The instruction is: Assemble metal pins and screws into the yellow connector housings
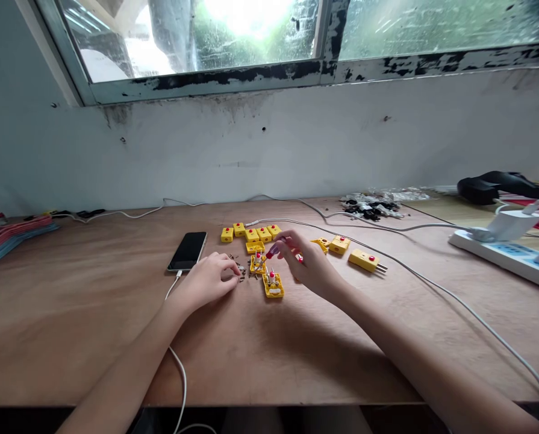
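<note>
My left hand (209, 277) rests on the wooden table (93, 325) with its fingertips pinched over several tiny dark screws (243, 269). My right hand (303, 260) hovers just right of two open yellow connector halves (264, 272), fingers curled round a small red-tipped tool (271, 251) that points at them. A row of closed yellow connectors (251, 232) lies just behind. Three more yellow connectors (350, 250) lie to the right of my right hand, one with metal prongs.
A black phone (188, 251) lies left of the parts, its white cable running off the near edge. A white power strip (504, 247) with a charger sits at right. Dark small parts (371, 208) are piled by the wall. Coloured hangers (11, 238) lie far left.
</note>
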`<state>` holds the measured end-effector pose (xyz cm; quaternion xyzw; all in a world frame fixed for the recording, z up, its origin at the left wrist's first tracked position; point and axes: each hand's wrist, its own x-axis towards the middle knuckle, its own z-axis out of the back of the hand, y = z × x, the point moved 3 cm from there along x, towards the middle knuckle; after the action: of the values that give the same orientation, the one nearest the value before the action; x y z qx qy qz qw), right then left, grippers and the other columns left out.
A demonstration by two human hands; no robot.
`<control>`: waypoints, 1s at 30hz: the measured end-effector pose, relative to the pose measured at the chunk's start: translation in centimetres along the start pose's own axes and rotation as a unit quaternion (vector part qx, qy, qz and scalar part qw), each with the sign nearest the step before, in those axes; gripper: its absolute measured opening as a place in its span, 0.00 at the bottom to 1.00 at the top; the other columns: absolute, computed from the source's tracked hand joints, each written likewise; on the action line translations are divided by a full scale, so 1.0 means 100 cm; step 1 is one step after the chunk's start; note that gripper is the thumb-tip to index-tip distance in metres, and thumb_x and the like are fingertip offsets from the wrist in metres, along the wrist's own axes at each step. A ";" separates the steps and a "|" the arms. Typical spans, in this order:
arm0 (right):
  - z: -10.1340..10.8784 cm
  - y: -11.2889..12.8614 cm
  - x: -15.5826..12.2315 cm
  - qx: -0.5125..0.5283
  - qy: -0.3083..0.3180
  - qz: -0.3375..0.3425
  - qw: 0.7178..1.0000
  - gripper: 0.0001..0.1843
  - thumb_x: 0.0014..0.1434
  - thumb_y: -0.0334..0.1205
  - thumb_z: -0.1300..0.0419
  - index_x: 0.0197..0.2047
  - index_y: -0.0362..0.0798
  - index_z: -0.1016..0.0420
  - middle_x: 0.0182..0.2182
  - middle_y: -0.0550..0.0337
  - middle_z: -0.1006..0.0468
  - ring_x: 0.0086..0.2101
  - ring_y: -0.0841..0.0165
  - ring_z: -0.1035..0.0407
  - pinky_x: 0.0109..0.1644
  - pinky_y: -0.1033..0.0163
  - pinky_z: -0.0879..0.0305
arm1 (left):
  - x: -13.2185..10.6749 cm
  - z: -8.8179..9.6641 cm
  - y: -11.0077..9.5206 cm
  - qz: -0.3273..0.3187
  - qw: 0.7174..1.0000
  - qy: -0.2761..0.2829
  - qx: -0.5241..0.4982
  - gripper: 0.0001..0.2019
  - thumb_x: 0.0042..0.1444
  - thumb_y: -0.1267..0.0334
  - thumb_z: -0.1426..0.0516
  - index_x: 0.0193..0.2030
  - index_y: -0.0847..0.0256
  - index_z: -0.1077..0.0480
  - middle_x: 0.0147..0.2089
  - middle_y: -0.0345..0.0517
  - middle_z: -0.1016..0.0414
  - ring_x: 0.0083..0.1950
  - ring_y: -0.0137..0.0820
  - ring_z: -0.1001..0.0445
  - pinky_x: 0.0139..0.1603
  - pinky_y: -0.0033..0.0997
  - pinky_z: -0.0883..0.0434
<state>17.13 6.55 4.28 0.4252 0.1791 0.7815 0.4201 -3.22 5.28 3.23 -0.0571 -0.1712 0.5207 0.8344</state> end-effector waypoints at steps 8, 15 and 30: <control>-0.007 -0.002 -0.001 0.003 -0.007 0.005 1.000 0.09 0.64 0.45 0.54 0.41 0.50 0.38 0.34 0.56 0.23 0.32 0.67 0.28 0.33 0.63 0.34 | 0.002 -0.003 -0.005 0.010 1.000 -0.002 0.000 0.08 0.56 0.62 0.47 0.34 0.55 0.26 0.39 0.41 0.25 0.41 0.34 0.29 0.42 0.31 0.33; -0.006 -0.002 -0.001 -0.003 -0.013 -0.003 1.000 0.10 0.64 0.46 0.54 0.41 0.50 0.38 0.34 0.56 0.23 0.29 0.68 0.29 0.30 0.64 0.35 | 0.002 -0.006 -0.003 0.005 1.000 -0.003 -0.013 0.08 0.56 0.62 0.47 0.33 0.56 0.26 0.37 0.41 0.25 0.41 0.34 0.29 0.42 0.31 0.33; -0.009 -0.002 -0.003 0.011 -0.017 -0.012 1.000 0.10 0.64 0.46 0.53 0.42 0.50 0.38 0.33 0.57 0.23 0.33 0.66 0.28 0.32 0.63 0.34 | 0.002 -0.008 -0.001 0.011 0.999 0.001 -0.034 0.08 0.56 0.62 0.47 0.35 0.55 0.26 0.38 0.41 0.26 0.40 0.33 0.28 0.40 0.30 0.33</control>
<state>16.59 6.56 3.48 0.4406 0.1856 0.7673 0.4273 -2.80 5.46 2.56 -0.0880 -0.1879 0.5238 0.8262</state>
